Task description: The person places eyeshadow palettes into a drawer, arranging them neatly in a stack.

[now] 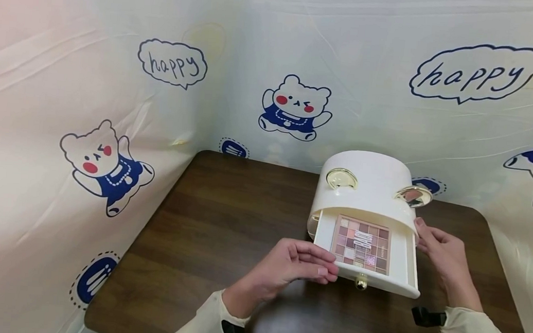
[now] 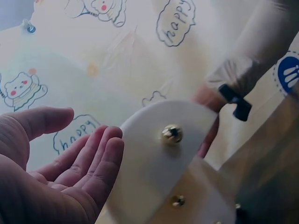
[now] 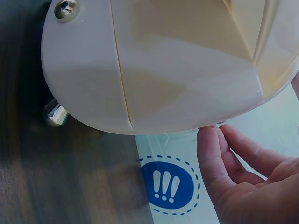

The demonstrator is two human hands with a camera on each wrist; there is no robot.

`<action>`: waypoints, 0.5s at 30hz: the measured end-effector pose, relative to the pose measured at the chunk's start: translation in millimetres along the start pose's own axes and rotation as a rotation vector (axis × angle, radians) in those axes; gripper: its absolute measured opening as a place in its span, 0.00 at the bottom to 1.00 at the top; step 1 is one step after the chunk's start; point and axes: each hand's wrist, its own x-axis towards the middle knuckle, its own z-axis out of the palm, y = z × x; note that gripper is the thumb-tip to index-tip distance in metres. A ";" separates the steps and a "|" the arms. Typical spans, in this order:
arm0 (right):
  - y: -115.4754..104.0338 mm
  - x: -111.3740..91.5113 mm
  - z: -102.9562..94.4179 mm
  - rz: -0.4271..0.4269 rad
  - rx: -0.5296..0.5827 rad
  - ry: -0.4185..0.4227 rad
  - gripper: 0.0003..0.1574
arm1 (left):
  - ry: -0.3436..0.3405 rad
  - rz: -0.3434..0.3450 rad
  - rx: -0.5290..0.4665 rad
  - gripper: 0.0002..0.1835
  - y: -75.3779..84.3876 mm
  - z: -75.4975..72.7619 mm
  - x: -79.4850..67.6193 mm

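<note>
A white rounded cosmetics organizer with two gold ear-shaped pieces on top stands on a wooden table. Its top drawer is pulled out toward me and has a round gold knob. Inside the drawer lies an eyeshadow palette with many squares of pink and brown. My left hand touches the drawer's front left corner; in the left wrist view its fingers are mostly straight, thumb apart. Fingertips of my right hand rest against the organizer's right side, also seen in the right wrist view.
Below the open drawer, another gold knob shows on a lower drawer front. Around the wooden table hangs a pale cloth printed with bears and "happy" bubbles. Black straps sit at both sleeve cuffs.
</note>
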 end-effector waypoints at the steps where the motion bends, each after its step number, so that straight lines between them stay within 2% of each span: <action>1: 0.2 0.0 0.2 -0.004 0.005 0.005 0.56 | -0.007 -0.002 -0.001 0.17 -2.5 2.0 -0.3; 9: 0.3 0.8 0.6 -0.014 0.016 0.016 0.55 | -0.054 -0.023 -0.024 0.16 -23.1 17.0 0.7; 15: 1.0 1.3 0.2 -0.014 -0.005 0.009 0.55 | -0.081 -0.108 -0.098 0.15 -41.0 26.0 6.0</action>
